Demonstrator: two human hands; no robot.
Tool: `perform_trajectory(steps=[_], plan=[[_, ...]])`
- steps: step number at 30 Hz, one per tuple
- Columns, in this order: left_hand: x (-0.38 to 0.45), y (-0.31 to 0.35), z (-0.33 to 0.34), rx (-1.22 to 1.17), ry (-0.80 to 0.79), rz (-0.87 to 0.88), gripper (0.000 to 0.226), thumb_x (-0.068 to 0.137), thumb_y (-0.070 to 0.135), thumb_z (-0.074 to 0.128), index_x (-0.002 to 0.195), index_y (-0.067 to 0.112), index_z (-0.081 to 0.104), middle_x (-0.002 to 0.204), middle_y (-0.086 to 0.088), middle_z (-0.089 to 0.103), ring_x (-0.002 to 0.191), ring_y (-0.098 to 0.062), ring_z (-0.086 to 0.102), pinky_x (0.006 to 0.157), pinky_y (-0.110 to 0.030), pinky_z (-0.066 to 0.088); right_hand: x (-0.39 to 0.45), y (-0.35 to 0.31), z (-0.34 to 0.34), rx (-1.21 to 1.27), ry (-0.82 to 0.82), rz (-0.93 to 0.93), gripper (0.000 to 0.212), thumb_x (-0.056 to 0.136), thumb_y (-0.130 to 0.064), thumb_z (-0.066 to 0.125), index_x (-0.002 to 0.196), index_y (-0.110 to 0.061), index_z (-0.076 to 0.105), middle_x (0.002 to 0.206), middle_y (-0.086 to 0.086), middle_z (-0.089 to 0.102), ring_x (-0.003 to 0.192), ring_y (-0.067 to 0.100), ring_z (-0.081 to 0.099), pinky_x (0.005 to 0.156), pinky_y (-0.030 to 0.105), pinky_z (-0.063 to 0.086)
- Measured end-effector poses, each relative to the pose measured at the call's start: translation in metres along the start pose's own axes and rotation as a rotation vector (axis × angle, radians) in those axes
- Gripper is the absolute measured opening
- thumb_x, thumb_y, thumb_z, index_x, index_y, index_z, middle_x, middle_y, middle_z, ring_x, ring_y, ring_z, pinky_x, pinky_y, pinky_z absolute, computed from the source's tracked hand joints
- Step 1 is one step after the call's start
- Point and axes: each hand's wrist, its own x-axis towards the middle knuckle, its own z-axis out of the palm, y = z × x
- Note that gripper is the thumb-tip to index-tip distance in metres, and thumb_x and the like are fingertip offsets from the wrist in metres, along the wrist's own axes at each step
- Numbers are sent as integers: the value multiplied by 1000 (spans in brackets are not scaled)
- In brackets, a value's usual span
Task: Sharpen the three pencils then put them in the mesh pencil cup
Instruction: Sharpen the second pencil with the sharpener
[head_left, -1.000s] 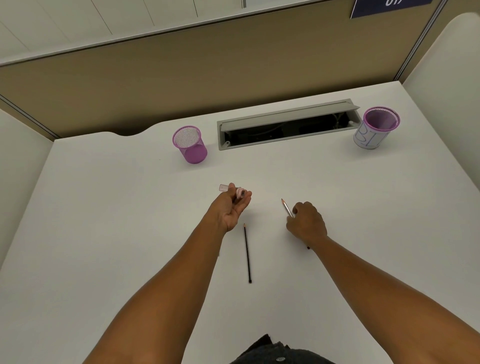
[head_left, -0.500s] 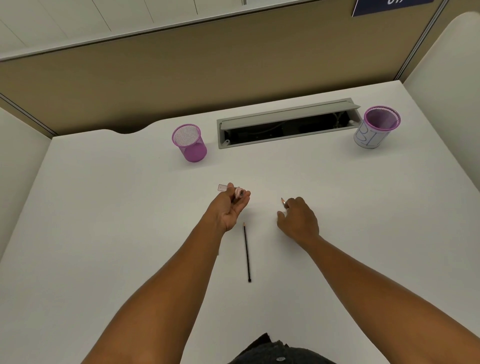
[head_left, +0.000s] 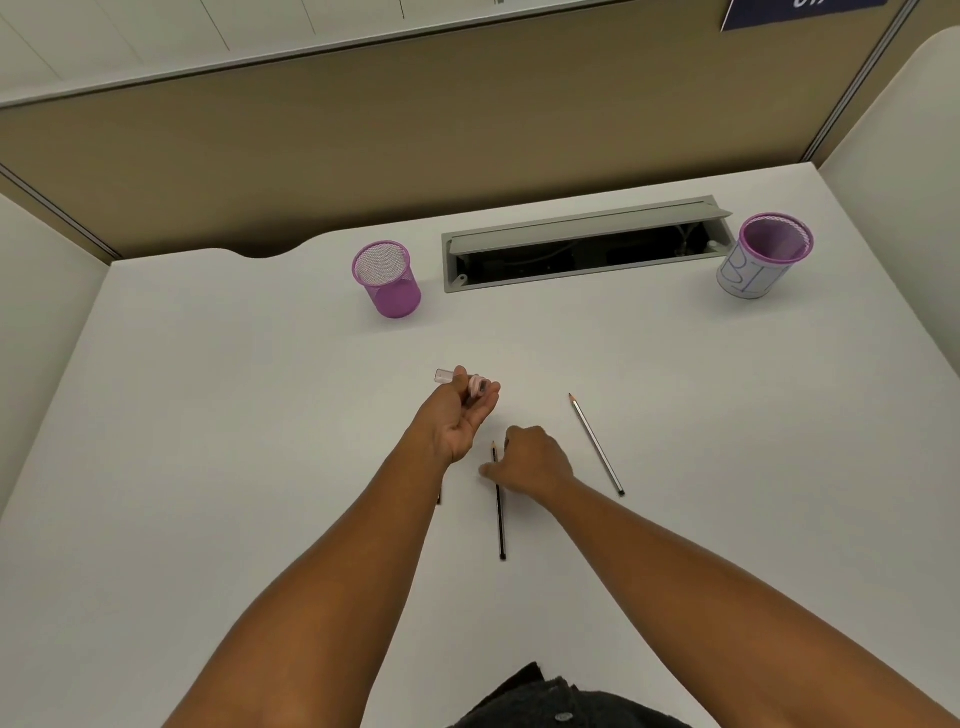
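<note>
Head view, looking down on a white desk (head_left: 208, 467) bounded by tan partitions (head_left: 415, 135). Clock directions are taken from the picture's centre.

Both bare forearms enter from 6 o'clock and converge just below centre. A grey cable tray (head_left: 582, 244), lid raised, is set into the desk at 1 o'clock. A paper-wrapped cup (head_left: 753, 270) with a purple rim stands at 2 o'clock, near the tray's right end. The mesh cup (head_left: 389, 280), purple and upright, stands at 11 o'clock, just left of the tray, with no pencil showing above its rim.

The left hand (head_left: 457, 415), palm turned up, curls its fingers around a pale pink sharpener (head_left: 475, 385) with a clear end that sticks out to the left. The right hand (head_left: 532, 462), knuckles up, rests on the desk over the upper part of the black pencil (head_left: 500, 519); its fingers are bent at the shaft, but whether they pinch it cannot be told. This pencil lies nearly straight along the 6–12 line, point toward 12.

A silver pencil (head_left: 596, 444) lies free at 4 o'clock, well apart from the cups, point toward 11. A short dark sliver (head_left: 439, 496), perhaps a third pencil, shows beside the left wrist; the rest is hidden.
</note>
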Motion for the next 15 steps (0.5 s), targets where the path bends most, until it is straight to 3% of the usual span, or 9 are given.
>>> perform_trajectory(steps=[6,11,15], plan=[[-2,3,-4,-5,7,-1,22,99,20,52,102,-1,54,92,-18,61,86,-29,65,100,-41,48,-8,-8,10,-29,-9,21,22,81,-11,61,101,-4,60,106,12,63,97,29,64,69,28,46],[-3,7,-5,-7,12,6,22,99,20,53,103,-1,54,94,-18,61,87,-29,66,97,-41,50,-9,-9,2,16,-5,23,17,80,-12,59,96,-7,59,92,10,58,89,28,62,68,27,46],[-3,10,-2,-9,21,35,22,99,23,52,97,1,55,92,-17,61,84,-27,65,99,-40,49,2,-7,-15,148,130,5,29,85,-15,50,113,-9,56,113,12,53,102,33,58,79,32,44]])
